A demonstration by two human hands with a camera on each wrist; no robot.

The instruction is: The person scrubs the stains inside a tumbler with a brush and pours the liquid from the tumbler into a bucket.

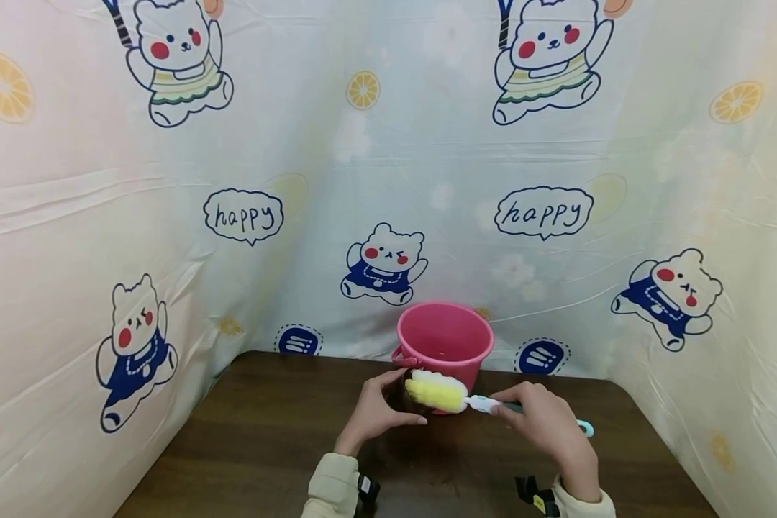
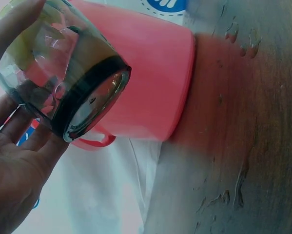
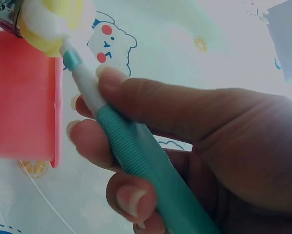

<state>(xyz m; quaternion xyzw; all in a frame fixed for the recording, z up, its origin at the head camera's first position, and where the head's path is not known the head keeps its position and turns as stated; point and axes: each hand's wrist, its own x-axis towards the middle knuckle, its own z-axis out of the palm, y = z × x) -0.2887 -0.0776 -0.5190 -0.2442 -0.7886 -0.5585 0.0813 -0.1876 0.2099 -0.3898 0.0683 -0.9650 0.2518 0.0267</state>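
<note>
My left hand (image 1: 377,411) grips a clear glass (image 2: 89,83) with a thick dark base, tilted in front of the pink bucket. The right hand (image 1: 547,423) holds a bottle brush by its teal and white handle (image 3: 131,141), fingers curled round it. Its yellow and white sponge head (image 1: 437,392) is at the glass's mouth in the head view; how far it reaches inside cannot be told. The right wrist view shows the sponge (image 3: 53,24) at the rim of the glass (image 3: 5,17). In the head view the glass is mostly hidden behind the sponge.
A pink bucket (image 1: 444,334) stands at the back of the dark wooden table (image 1: 265,432), just behind both hands. Water drops (image 2: 241,183) lie on the tabletop. A printed curtain (image 1: 324,158) hangs behind and at both sides.
</note>
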